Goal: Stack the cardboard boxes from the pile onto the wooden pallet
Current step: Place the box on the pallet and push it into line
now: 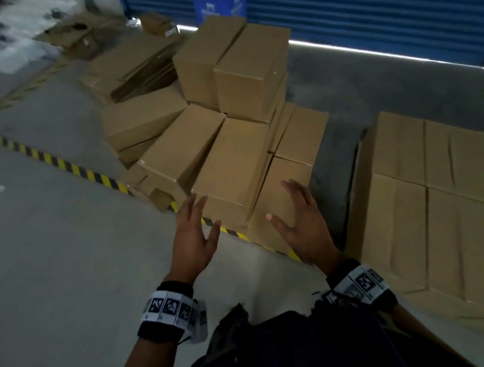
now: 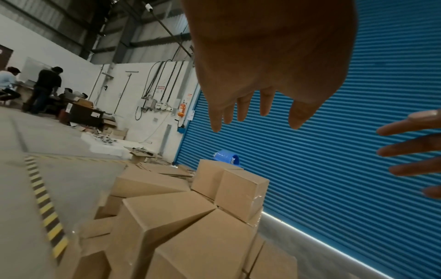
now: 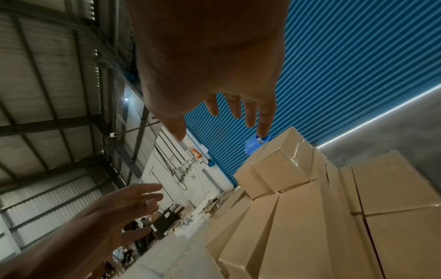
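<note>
Two hands are in view, the left hand (image 1: 194, 237) and the right hand (image 1: 303, 225). Roughly a dozen boxes (image 1: 231, 167) make up the pile; the exact number is unclear. About six boxes (image 1: 397, 151) lie flat at the right edge. One blue bin (image 1: 218, 0) stands behind, and three people (image 2: 47, 88) show far off.

From the head we look steeply down and forward over the tumbled pile of brown cardboard boxes (image 1: 232, 144) on the grey floor. Our left wrist view sits low, facing along the palm toward the ribbed blue roller shutter (image 2: 334, 169). Our right wrist view is rolled sideways, close above the boxes. All three share the pile and shutter.
</note>
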`<state>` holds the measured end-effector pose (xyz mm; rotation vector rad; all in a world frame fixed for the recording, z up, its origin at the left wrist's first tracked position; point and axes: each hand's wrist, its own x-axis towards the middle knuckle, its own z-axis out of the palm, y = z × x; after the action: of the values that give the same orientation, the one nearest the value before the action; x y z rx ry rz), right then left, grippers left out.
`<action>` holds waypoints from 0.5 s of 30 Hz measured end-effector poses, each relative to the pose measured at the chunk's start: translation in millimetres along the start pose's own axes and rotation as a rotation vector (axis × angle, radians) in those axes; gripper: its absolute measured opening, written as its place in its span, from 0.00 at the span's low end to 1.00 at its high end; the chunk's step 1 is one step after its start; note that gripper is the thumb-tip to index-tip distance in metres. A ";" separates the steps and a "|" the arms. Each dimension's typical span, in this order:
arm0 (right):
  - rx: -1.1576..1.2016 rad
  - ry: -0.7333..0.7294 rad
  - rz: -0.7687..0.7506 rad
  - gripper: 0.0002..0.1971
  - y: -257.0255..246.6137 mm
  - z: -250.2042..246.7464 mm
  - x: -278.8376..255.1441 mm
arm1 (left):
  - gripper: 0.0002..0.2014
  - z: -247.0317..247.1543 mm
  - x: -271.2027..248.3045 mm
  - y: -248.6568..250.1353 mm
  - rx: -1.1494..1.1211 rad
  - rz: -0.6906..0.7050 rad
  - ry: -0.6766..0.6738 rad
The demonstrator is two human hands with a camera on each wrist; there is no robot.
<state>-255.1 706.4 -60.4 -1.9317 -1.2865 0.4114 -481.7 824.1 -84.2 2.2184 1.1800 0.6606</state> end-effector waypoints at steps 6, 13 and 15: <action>0.005 -0.017 0.053 0.43 -12.0 40.1 59.9 | 0.37 -26.4 63.1 -51.4 -0.003 -0.023 -0.059; -0.028 -0.029 0.132 0.45 7.1 61.6 130.1 | 0.34 -18.7 154.9 -86.2 0.006 -0.048 -0.132; -0.029 -0.027 0.143 0.44 19.1 70.1 156.0 | 0.34 -13.2 184.2 -92.9 0.017 -0.059 -0.154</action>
<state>-218.5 870.2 -98.4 -2.0564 -1.1816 0.4945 -453.2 1027.7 -104.5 2.1963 1.1713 0.4488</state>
